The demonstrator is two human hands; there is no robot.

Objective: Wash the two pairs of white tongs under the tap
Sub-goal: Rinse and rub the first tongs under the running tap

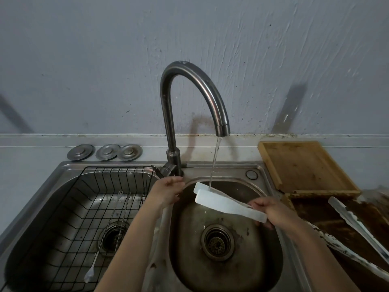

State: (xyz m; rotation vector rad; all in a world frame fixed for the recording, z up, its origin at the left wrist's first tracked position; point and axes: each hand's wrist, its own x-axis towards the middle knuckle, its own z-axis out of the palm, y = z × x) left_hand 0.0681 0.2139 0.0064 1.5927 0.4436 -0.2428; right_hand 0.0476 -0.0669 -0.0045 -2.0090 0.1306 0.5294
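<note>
The right hand (pixel 271 211) pinches one pair of white tongs (pixel 223 202) under the tap (pixel 189 106) (water running). The left hand (pixel 166 191) rests relaxed by the tap's base; the second pair (pixel 357 220) lies right of the tap.

tongs (pixel 221 202): white
tap (pixel 189 85): dull steel grey
rack (pixel 88 207): black wire grid
board (pixel 305 165): brown wood
wall (pixel 84 60): grey-blue, streaked

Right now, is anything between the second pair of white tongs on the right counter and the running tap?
Only the first pair of white plastic tongs, gripped by the right hand, sits under the curved steel tap. The second pair lies on the stained counter, untouched.
</note>
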